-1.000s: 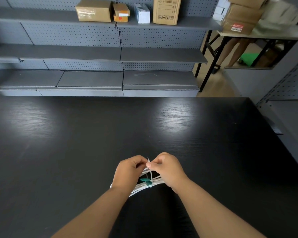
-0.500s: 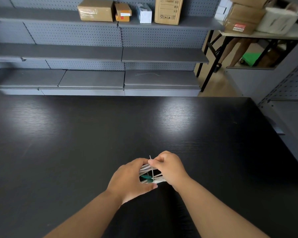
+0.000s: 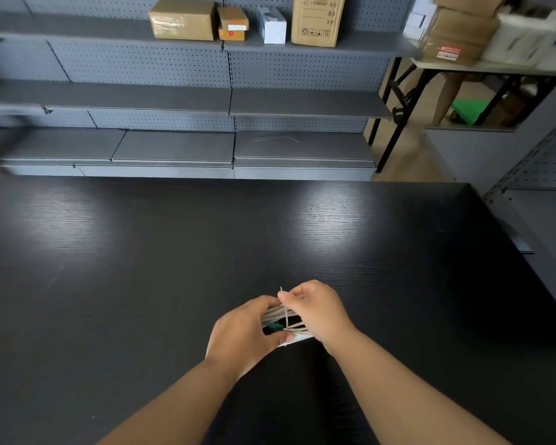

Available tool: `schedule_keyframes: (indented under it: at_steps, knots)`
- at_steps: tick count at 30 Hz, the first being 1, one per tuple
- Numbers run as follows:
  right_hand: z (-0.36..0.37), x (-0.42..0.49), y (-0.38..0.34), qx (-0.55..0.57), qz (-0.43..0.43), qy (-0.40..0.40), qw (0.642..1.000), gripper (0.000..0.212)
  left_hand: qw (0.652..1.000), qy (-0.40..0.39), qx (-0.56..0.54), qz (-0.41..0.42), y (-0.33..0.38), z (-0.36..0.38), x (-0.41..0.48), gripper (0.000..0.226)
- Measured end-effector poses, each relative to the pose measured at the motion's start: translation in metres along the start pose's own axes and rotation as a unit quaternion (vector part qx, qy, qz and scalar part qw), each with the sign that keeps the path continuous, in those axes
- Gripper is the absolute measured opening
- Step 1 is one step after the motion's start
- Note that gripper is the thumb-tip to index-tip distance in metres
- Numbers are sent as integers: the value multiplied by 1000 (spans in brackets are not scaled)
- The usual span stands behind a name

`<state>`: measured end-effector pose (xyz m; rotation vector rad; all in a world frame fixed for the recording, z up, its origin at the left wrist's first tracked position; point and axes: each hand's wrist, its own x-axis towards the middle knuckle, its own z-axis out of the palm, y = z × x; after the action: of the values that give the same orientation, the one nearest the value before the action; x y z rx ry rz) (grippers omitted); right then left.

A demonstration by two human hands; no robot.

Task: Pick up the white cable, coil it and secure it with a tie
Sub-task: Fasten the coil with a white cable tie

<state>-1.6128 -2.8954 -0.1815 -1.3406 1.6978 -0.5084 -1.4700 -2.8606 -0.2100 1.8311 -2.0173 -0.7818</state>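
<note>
The white cable (image 3: 275,313) is gathered into a bundle of several strands just above the black table (image 3: 142,284), near its front middle. A green connector (image 3: 273,326) shows among the strands. My left hand (image 3: 241,332) wraps around the bundle from the left, thumb underneath. My right hand (image 3: 316,308) sits on the bundle's right side and pinches a thin white tie (image 3: 285,311) that runs upright across the strands, its tip poking up past my fingers. Both hands hide most of the coil.
Grey pegboard shelving (image 3: 231,101) stands behind the table, with cardboard boxes (image 3: 183,19) on its top shelf. A folding table (image 3: 482,67) stacked with boxes stands at the back right, a person's leg beneath it. The table's right edge runs beside a grey shelf unit (image 3: 546,226).
My left hand has turned from pinching at the top to cupping the bundle from the left and below. My right hand stays pinched on the tie, slightly farther from me.
</note>
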Motion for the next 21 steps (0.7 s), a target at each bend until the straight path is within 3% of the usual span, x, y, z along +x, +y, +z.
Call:
schedule_keyframes:
  at_steps: [7,16,21]
  knots:
    - [-2,4,-7,29,13,-20,999,11,1000,-8,-16,-4,-3,1,1,50]
    - [-1,7,-13,-3,-39,-14,999,21,1000,-10,-10,13,-4,2,0,41]
    - [-1,5,-14,8,-47,-13,999,13,999,2,-19,28,-4,2,-1,35]
